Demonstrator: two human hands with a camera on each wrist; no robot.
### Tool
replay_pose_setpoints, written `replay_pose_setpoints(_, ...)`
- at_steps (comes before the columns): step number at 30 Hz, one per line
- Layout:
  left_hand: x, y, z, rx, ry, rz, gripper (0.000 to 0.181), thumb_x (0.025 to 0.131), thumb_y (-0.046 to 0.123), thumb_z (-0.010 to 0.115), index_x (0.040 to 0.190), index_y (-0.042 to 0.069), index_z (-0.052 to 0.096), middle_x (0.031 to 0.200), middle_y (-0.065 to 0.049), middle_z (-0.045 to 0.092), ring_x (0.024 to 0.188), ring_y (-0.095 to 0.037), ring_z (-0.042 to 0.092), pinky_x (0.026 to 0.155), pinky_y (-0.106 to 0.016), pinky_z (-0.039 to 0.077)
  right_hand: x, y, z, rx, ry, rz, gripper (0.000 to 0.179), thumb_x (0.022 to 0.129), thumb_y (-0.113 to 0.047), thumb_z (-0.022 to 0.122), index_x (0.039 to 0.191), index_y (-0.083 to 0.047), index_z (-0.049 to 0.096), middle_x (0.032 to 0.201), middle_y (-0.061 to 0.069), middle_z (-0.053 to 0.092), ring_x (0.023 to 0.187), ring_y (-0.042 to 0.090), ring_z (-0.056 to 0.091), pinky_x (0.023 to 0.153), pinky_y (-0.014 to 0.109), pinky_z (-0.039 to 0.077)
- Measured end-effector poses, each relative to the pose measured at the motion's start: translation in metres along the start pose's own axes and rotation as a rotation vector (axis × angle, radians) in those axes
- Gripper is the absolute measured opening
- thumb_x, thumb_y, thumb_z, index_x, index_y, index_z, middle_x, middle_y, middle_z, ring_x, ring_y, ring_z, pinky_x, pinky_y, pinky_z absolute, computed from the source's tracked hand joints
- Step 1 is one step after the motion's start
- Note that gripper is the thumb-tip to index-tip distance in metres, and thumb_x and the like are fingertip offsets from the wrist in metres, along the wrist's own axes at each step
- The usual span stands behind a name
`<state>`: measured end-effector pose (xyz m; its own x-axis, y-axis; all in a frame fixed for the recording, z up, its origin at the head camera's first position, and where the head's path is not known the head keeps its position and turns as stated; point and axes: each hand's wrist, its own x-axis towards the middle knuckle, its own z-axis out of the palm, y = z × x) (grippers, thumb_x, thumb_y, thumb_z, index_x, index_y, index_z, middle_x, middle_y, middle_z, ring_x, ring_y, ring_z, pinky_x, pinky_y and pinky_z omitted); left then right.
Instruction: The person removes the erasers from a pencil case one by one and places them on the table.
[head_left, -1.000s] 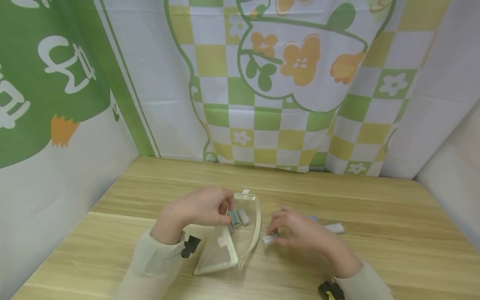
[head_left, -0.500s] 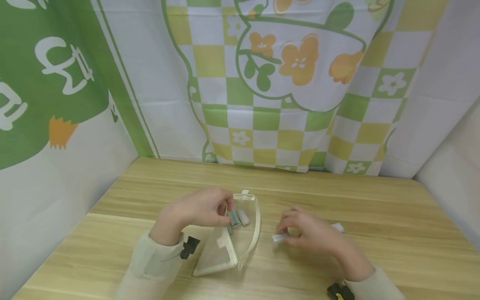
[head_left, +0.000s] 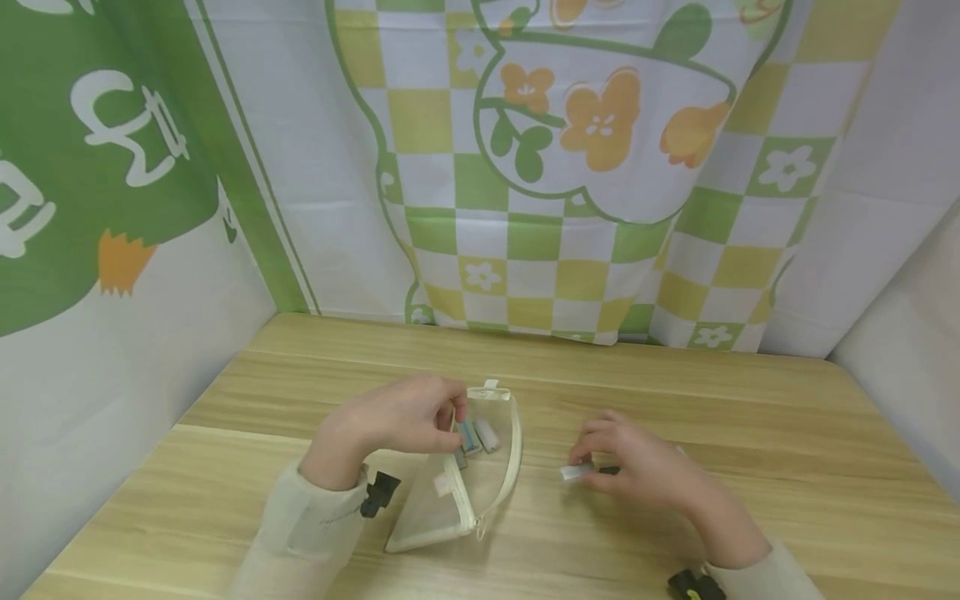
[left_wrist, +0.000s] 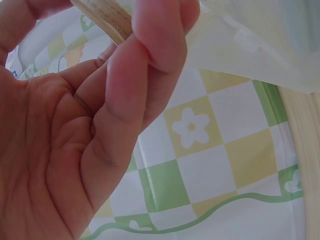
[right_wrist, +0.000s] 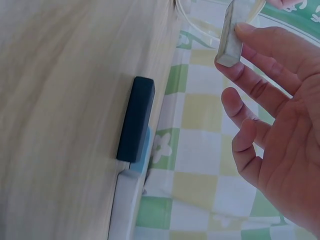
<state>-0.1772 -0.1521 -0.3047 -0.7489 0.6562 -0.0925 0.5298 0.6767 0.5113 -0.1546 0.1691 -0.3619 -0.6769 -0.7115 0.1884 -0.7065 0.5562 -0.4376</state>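
A pale translucent zipper pouch (head_left: 491,483) lies on the table with its mouth wide apart. Several small blocks (head_left: 486,435), white and blue, are inside it. My left hand (head_left: 412,417) pinches the pouch's far-left rim; up close in the left wrist view, the zipper edge (left_wrist: 107,20) passes between thumb and fingers. To the right of the pouch, my right hand (head_left: 630,458) holds a small white rectangular block (right_wrist: 231,35) between thumb and fingertips, its other fingers loosely bent. Below that hand is a dark block (right_wrist: 136,120), mostly covered in the head view.
Beside the dark block lie a light-blue block (right_wrist: 142,150) and a white block (right_wrist: 125,205) on the wooden table (head_left: 337,350). A checked, flowered curtain (head_left: 555,250) hangs along the table's back edge. Black camera mounts (head_left: 380,494) sit at both wrists.
My right hand has moved rightward, away from the pouch, carrying the white block. A dark block now shows beneath it, while the loose blocks behind are largely covered. My left hand stays put.
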Motion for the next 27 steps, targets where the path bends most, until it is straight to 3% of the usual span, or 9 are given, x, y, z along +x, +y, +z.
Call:
replay_pose_setpoints(15, 0.001, 0.000, 0.001, 0.014, -0.001, -0.002, 0.017, 0.081, 0.016, 0.068, 0.096, 0.009, 0.064, 0.074, 0.005, 0.059, 0.066, -0.009, 0.052, 0.061, -0.025, 0.047, -0.012, 0.015, -0.002, 0.021, 0.022, 0.027, 0.017, 0.085, -0.012, 0.075, 0.100, -0.021, 0.075, 0.096, -0.016, 0.063, 0.093, 0.009, 0.051, 0.080, 0.032, 0.052)
replay_pose_setpoints(27, 0.001, 0.000, -0.001, 0.015, -0.002, 0.007, 0.018, 0.082, 0.015, 0.068, 0.097, 0.006, 0.064, 0.075, 0.004, 0.060, 0.067, -0.009, 0.053, 0.062, -0.025, 0.047, -0.024, 0.021, -0.009, -0.021, 0.059, 0.038, 0.021, 0.084, -0.008, 0.075, 0.100, -0.021, 0.074, 0.100, -0.015, 0.065, 0.098, 0.007, 0.052, 0.081, 0.029, 0.052)
